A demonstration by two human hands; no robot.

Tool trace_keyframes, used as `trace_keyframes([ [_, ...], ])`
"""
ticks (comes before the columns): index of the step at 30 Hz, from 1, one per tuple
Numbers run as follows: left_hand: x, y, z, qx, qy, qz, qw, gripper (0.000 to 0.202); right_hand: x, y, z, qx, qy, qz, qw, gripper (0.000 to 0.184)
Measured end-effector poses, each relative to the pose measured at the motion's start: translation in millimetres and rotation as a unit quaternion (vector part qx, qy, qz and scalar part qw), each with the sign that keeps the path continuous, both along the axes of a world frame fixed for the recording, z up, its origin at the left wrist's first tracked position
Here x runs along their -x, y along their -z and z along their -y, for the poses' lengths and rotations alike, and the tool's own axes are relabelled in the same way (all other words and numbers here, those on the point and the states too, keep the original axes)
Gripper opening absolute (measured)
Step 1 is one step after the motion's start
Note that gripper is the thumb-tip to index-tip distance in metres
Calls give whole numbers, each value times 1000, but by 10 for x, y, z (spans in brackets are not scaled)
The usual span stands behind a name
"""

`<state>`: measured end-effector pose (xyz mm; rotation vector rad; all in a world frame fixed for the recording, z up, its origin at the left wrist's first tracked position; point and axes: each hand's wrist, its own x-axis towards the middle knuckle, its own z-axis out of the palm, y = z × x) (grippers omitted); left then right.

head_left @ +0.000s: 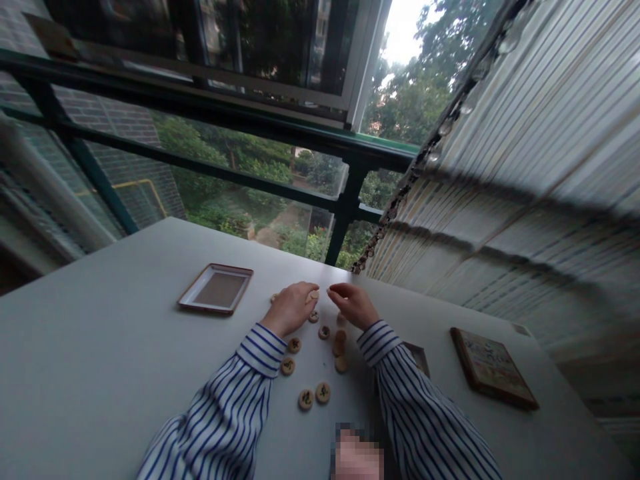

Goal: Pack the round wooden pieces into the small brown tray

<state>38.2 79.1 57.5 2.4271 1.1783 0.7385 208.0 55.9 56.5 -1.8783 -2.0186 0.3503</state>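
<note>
My left hand (290, 308) is closed around a round wooden Chinese chess piece (313, 295) at its fingertips. Just to the right, my right hand (354, 305) has its thumb and fingers drawn close together in a pinch; whatever may be between them is too small to make out. Below the hands lie marked pieces, among them one piece (325, 332) between my wrists and another piece (295, 345) by my left cuff. Nearer me, two pieces (306, 399) sit side by side. Plain-faced pieces (339, 343) lie close together by my right cuff.
On the white table (125, 333), a shallow rectangular tray or lid (217, 289) lies at left. A flat brown box (493, 367) with a patterned top is at right. My right sleeve partly covers another box-like object (418, 358). Window railing and a striped curtain border the far edge.
</note>
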Motion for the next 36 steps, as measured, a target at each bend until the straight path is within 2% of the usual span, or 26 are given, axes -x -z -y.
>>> trace_keyframes([
  [3, -12, -13, 10, 0, 3, 15, 1000, 31, -9, -21, -19, 7, -16, -147, 989, 40],
  [6, -33, -17, 24, -8, 3, 30, 1000, 31, -11, -54, -4, 30, -11, -319, 947, 40],
  [10, -62, -11, 34, -25, 0, 54, 998, 32, 8, -100, 26, 52, 9, -399, 915, 35],
  [20, -60, -82, 49, -39, 16, 76, 996, 22, 27, -92, 35, 75, -10, -451, 889, 29],
  [32, -11, -98, 22, -36, 38, 72, 996, 18, 46, -85, 30, 11, -27, -452, 892, 25],
  [36, -4, -100, 20, -36, 44, 58, 997, 19, 46, -88, 40, 9, -27, -442, 896, 25],
])
